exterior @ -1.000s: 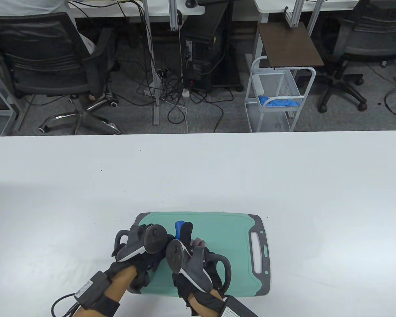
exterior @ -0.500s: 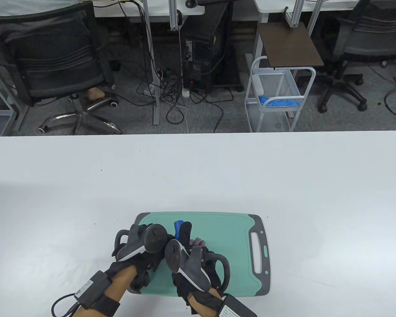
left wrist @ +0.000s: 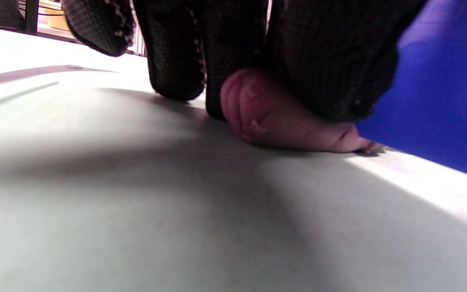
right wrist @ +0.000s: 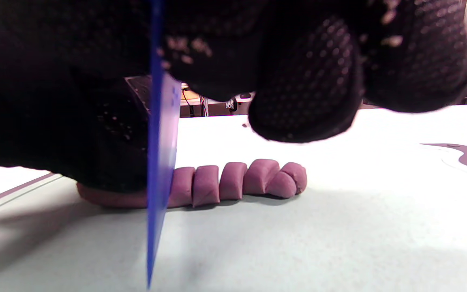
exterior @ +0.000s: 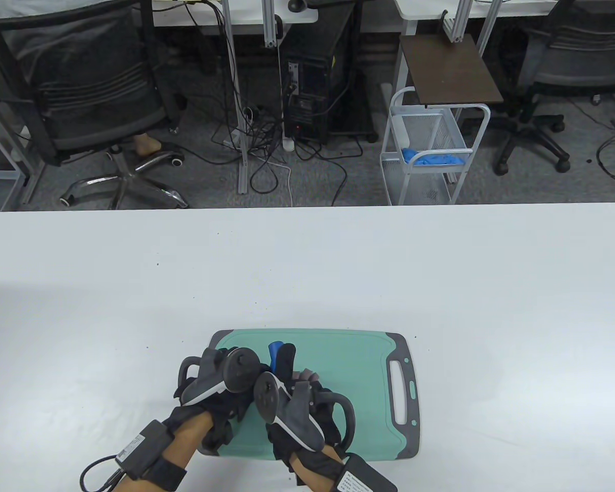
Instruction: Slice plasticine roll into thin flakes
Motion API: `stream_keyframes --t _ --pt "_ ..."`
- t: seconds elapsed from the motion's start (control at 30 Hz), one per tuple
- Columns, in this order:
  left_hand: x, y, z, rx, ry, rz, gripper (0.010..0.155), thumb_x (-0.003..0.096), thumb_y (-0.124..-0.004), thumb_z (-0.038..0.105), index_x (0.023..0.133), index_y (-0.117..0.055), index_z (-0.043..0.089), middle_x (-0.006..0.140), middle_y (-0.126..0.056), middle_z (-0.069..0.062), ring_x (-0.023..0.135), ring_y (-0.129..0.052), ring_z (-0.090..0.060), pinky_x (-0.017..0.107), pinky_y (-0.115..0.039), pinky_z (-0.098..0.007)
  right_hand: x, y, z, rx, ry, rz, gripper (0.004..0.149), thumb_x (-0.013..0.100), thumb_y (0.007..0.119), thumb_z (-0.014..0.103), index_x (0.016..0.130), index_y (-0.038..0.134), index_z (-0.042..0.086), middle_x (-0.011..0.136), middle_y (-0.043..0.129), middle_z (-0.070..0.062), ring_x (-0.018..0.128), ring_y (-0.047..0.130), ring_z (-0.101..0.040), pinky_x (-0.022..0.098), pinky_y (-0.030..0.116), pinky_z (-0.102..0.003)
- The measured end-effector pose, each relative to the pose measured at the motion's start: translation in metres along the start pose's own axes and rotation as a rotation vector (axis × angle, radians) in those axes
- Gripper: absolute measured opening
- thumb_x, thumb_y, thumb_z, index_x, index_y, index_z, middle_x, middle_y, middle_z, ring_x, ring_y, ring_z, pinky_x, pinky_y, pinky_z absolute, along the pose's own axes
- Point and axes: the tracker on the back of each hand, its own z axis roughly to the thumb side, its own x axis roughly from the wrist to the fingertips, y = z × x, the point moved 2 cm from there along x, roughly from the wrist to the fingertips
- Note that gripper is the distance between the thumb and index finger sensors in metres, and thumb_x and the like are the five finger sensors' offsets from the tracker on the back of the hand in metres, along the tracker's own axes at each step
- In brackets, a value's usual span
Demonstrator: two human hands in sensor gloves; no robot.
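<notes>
Table view is showing us working at the near left part of the green cutting board point(exterior: 359, 359), with bare board stretching right toward its handle slot. Our left hand point(exterior: 220, 379) is pressing on the one purple plasticine roll point(right wrist: 233, 182); our right hand point(exterior: 292, 405) is gripping one blue blade point(right wrist: 158, 162), upright beside five cut pieces. Since the earlier frame, both hands are barely shifting.

bright, even overhead light — wrist views blurred.
</notes>
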Motion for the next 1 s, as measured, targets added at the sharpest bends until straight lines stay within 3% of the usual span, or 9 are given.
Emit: stream_keyframes --t 0.73,1.0 --pt "0.0 0.0 0.0 -0.007 0.004 -0.002 0.048 0.0281 -0.093 0.05 0.073 -0.096 0.034 0.078 -0.101 0.01 0.092 -0.09 -0.028 0.071 -0.07 -0.057 0.003 0.008 0.008 -0.039 -0.013 -0.039 0.085 0.043 0.08 0.04 0.103 0.026 0.014 0.036 0.092 -0.002 0.034 0.1 -0.031 0.032 0.084 -0.056" --pt "0.0 0.0 -0.001 -0.011 0.005 -0.002 0.048 0.0281 -0.093 0.051 0.073 -0.096 0.034 0.078 -0.1 0.01 0.092 -0.09 -0.028 0.071 -0.07 -0.056 0.016 0.006 0.012 -0.033 0.008 -0.033 0.085 0.043 0.08 0.04 0.104 0.026 0.015 0.037 0.092 -0.003 0.035 0.1 -0.031 0.033 0.084 -0.056"
